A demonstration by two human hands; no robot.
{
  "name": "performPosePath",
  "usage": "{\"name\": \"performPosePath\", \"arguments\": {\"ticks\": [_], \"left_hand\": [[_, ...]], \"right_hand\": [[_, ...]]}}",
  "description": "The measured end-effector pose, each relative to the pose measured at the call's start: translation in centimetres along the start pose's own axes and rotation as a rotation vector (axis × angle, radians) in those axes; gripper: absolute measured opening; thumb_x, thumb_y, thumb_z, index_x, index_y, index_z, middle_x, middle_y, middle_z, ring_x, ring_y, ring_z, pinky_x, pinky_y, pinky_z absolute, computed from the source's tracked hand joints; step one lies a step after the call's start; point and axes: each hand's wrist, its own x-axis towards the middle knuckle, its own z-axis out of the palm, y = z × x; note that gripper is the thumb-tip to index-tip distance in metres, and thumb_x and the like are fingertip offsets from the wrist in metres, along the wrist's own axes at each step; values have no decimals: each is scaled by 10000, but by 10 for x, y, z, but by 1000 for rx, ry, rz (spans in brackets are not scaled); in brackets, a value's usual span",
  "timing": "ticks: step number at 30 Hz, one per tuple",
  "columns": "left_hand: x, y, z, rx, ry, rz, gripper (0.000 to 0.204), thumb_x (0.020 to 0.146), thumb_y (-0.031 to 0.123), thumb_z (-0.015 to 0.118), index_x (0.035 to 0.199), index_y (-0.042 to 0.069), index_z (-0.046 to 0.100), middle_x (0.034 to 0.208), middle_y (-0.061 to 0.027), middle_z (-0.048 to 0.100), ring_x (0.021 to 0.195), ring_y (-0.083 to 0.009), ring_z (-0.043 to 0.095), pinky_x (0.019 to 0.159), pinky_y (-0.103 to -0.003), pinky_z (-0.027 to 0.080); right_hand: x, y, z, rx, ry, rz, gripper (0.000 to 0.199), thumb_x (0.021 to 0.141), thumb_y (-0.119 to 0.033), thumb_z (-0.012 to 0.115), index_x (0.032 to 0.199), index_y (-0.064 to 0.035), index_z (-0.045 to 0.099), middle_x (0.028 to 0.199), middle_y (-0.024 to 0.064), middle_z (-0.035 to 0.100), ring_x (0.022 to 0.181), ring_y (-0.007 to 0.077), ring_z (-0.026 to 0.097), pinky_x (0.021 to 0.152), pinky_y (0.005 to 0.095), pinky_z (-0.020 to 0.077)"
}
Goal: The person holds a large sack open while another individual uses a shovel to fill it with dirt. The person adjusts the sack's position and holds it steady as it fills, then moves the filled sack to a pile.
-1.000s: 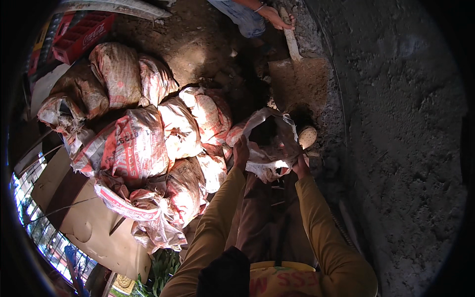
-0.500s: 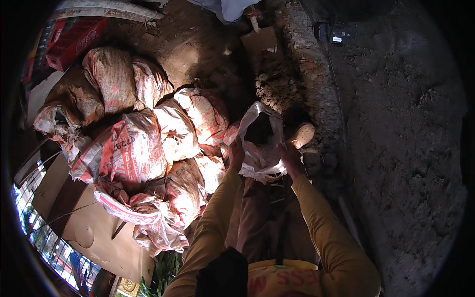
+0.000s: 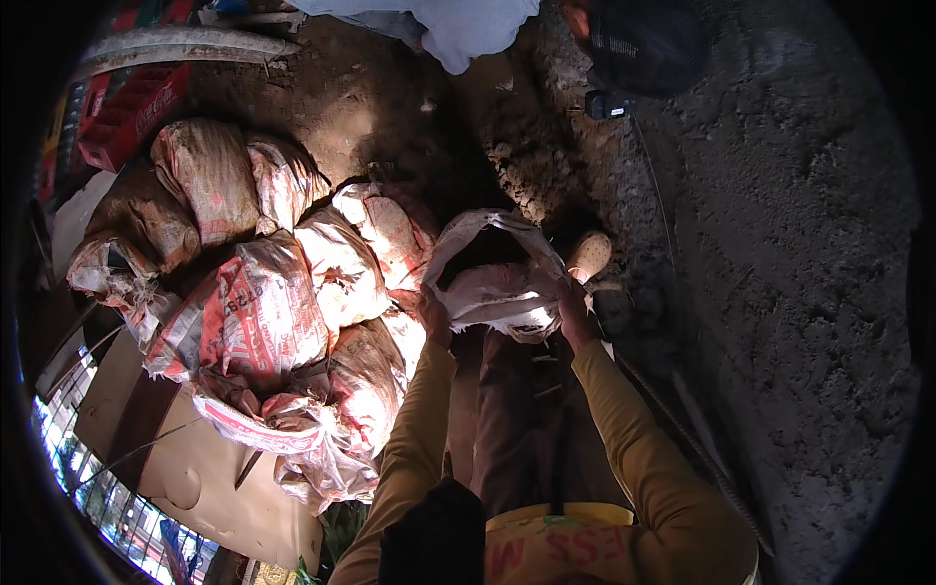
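My left hand (image 3: 435,316) is closed on the left edge of a whitish woven sack (image 3: 517,314). Its opposite edge is in the grip of my right hand (image 3: 576,312). Between them the sack's mouth gapes wide in front of my legs. Its inside is dark, so I cannot tell what it contains. A tan, dotted shoe (image 3: 591,255) shows just beyond my right hand. Several filled, dirty red-and-white sacks (image 3: 263,307) are heaped to the left of my left hand.
Loose soil (image 3: 531,185) lies beyond the sack. At the top are a co-worker's pale clothing (image 3: 468,29) and a dark rounded thing (image 3: 648,49). A small black device (image 3: 609,104) trails a cable. Red crates (image 3: 132,117) and pale poles (image 3: 185,44) are far left; rough grey ground (image 3: 799,292) spreads right.
My hands have moved apart, and the sack's mouth is wider. The co-worker's pale clothing reaches further into view, and a dark rounded thing has appeared. The shovel blade seen earlier no longer shows.
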Motion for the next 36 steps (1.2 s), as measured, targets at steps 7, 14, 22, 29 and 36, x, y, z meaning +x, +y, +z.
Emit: {"name": "performPosePath", "arguments": {"ticks": [7,14,22,29,36], "left_hand": [[-4,6,2,-445,-25,-125,593,967,466,370,1298,-23,433,1254,-207,503,1134,-330,507,951,-428,421],[-44,35,-39,-540,-79,-293,519,977,444,373,1235,8,488,1098,-150,587,915,-281,627,801,-407,538],[-85,90,-74,-480,-223,-159,475,977,406,417,1198,-7,499,1002,-109,604,855,-219,636,733,-369,557],[-2,47,-9,-37,-70,-72,459,969,379,429,853,-21,621,664,6,461,611,-114,399,568,-322,360],[5,43,-5,46,-235,-54,425,960,436,449,894,41,592,673,27,434,609,-97,387,552,-308,360]], "right_hand": [[-1,-7,31,668,-187,105,270,972,-231,436,1132,-33,527,1082,89,601,955,211,606,861,397,503],[-99,17,39,475,-198,323,373,977,-275,424,1252,-30,481,1164,121,579,1042,263,586,908,447,479],[-180,-58,46,557,-126,403,343,939,-243,491,1191,-11,510,1112,128,594,966,260,612,842,428,510],[-108,-13,50,603,15,262,312,956,-208,462,1150,16,560,1084,149,611,909,279,639,796,457,556],[-87,28,40,462,125,122,352,942,-242,511,1172,21,551,1082,128,612,909,230,626,794,394,537]]}}
